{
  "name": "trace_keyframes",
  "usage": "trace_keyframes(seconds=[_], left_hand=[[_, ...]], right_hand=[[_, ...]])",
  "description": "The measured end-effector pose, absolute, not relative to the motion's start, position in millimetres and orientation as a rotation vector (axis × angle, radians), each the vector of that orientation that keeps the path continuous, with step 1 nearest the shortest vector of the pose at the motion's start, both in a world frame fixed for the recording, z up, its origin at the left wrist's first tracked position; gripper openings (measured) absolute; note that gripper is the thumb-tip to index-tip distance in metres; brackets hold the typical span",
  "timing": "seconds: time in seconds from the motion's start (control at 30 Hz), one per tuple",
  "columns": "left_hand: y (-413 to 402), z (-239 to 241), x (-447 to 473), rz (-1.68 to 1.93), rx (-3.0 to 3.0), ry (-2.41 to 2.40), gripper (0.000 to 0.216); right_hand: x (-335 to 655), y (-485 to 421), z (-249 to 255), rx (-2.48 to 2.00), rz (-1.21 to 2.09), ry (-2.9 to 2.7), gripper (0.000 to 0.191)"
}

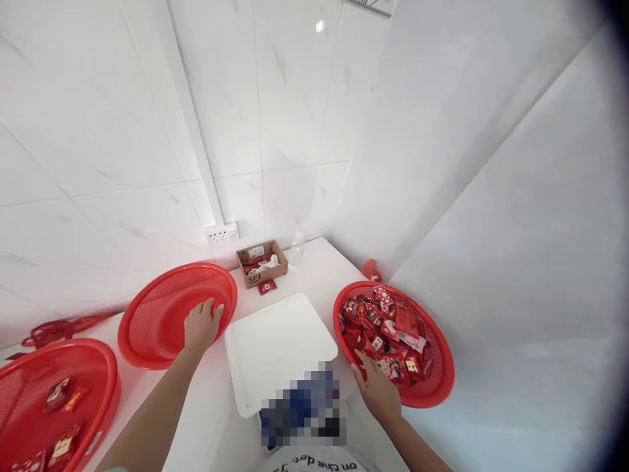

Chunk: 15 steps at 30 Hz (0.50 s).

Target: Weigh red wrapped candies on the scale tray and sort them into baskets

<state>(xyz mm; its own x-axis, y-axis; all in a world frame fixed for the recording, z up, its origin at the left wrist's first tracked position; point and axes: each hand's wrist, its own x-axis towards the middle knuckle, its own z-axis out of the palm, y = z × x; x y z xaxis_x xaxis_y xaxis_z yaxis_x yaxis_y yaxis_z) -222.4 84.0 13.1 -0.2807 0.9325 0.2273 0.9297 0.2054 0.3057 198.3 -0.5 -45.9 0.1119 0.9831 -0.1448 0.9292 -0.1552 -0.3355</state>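
Observation:
My left hand (200,322) reaches over the near right side of a red plastic basket (170,308) with perforated walls, and nothing shows in its slightly spread fingers. Its fingertips are above the basket's inside, and I cannot tell whether they touch it. On the right, my right hand (377,388) lies at the near left rim of another red basket (445,383), fingers stretched toward the packets. This basket is heaped with small, mostly red wrapped packets (386,328). Between the two hands lies a white tray (280,347) with nothing on it.
At lower left, a third red basket (105,393) holds several packets (63,449). A small cardboard box (265,272) with packets stands at the back, beside a clear bottle (297,252). One red packet (267,286) lies before the box. A blurred blue item (299,406) adjoins the tray.

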Motion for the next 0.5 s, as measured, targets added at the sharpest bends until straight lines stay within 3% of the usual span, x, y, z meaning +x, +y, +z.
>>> trace_keyframes(seconds=[0.23,0.5], left_hand=[[17.4,-32.0,-179.1,1.196,1.712,2.302,0.039],[-32.3,-75.6,-150.6,1.133,1.564,2.121,0.036]], right_hand=[[199.1,1.0,-49.1,-2.205,0.488,-1.903,0.053],[205.5,1.2,-62.4,-2.004,0.320,-1.755,0.050]])
